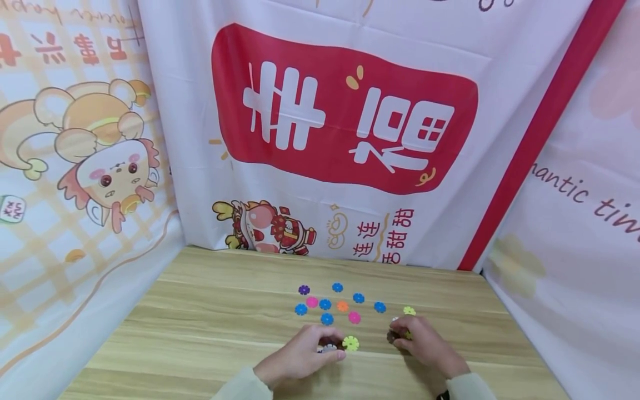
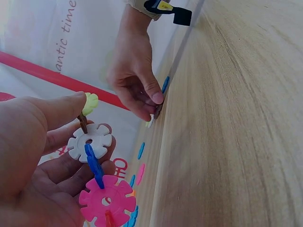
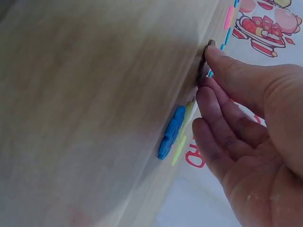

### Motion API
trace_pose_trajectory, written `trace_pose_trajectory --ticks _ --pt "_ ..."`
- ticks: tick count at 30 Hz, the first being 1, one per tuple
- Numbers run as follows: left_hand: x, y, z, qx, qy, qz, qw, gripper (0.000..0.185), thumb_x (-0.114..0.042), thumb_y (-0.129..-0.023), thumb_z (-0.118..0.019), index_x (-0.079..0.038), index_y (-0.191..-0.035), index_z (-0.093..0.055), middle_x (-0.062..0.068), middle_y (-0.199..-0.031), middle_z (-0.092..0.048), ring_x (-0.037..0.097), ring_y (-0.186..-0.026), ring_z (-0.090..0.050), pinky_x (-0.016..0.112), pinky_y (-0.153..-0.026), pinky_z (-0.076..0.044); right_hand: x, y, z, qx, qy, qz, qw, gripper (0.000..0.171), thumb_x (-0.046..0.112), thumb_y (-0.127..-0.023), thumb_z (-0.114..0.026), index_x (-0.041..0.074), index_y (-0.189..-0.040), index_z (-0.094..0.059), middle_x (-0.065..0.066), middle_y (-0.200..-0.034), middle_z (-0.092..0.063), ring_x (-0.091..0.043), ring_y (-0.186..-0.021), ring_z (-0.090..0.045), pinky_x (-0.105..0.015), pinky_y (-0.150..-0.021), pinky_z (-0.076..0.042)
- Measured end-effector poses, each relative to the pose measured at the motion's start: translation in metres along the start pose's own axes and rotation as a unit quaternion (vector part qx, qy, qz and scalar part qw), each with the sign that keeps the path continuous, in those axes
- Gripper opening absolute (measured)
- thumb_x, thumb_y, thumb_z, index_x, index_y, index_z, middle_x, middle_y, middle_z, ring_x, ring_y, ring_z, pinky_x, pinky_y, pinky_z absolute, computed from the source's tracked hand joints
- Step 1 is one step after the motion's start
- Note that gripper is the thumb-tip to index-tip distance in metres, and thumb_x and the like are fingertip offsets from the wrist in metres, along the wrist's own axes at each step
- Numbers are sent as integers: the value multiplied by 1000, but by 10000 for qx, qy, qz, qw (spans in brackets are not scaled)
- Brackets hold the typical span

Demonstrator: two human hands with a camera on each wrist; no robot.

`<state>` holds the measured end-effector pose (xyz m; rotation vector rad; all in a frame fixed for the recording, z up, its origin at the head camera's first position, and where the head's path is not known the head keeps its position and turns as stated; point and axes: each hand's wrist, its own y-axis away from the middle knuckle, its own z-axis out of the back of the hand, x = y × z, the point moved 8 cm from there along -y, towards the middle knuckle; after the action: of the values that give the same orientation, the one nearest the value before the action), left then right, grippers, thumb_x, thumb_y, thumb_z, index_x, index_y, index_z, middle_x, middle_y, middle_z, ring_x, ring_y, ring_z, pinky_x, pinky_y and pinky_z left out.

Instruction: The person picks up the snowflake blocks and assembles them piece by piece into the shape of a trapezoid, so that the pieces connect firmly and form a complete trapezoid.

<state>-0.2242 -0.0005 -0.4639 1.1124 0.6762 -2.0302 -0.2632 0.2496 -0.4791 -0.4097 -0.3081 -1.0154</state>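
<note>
Snowflake discs [image 2: 97,172], joined, sit gripped in left hand [image 1: 300,355]; right hand [image 1: 425,344] pinches a brown disc [image 3: 204,66], mostly hidden.

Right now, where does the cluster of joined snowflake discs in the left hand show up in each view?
Head: the cluster of joined discs sits low centre, under the left hand, its yellow disc poking out to the right.
Left wrist: bottom left, white disc above pink disc.
Right wrist: not in it.
Shared landmark: the wooden table, also seen at and.
</note>
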Motion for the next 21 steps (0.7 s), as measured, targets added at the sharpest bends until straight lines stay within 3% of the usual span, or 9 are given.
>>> trace_pose_trajectory --ticks 7,16,21 --pt "2 -1 0 31 25 62 10000 19 -29 -102 -72 -21 -119 -76 -13 -109 -73 0 -98 -63 21 -91 -54 4 -1 1 237 -357 -46 9991 14 7 -83 -87 14 -88 -76 8 -82 -71 1 -75 -59 -22 -66 -53" --pt "6 -1 -3 111 -45 108 9999 23 -34 -103 -69 -22 -122 -76 -13 -114 -74 0 -102 -63 23 -92 -55 19 -6 10 569 -574 -80 9967 13 10 -96 -77 20 -88 -73 11 -83 -69 3 -76 -57 -20 -67 -53" --pt "5 -1 -2 64 -101 35 9999 23 -35 -104 -68 -22 -120 -77 -14 -112 -74 -1 -100 -62 23 -91 -54 35 -9 20 486 -715 37 9962 12 14 -98 -75 23 -90 -71 12 -88 -69 2 -81 -61 -21 -72 -57"
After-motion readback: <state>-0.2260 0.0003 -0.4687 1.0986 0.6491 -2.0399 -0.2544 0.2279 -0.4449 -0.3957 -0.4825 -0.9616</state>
